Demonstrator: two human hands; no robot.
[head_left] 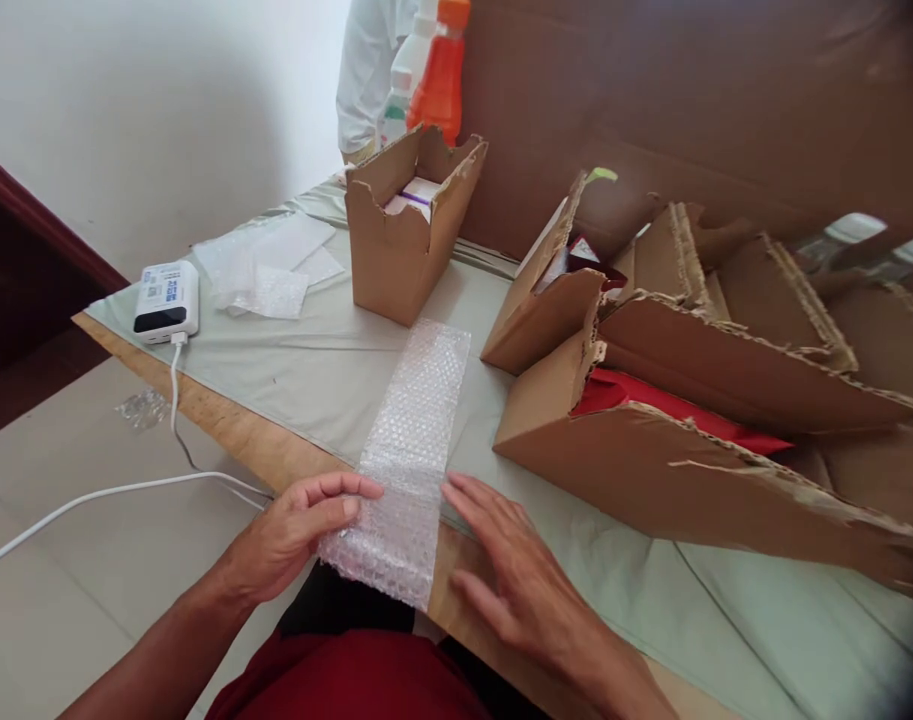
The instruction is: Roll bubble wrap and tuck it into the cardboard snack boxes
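A long strip of bubble wrap (415, 410) lies over the table's front edge, its near end hanging past the edge toward my lap. My left hand (291, 530) pinches the strip's left side between thumb and fingers. On the other side, my right hand (512, 570) has its fingers stretched and apart, the fingertips close against the strip's right edge. Whether they touch it I cannot tell. Past the strip's far end stands a narrow cardboard box (392, 245) with small white and purple boxes inside.
Cut cardboard trays (576, 450) fill the right side, one with a red item (673, 410) in it. At left are a white power bank (167, 300) with a cable (118, 492) and loose bubble wrap sheets (276, 265). Bottles (441, 80) stand behind.
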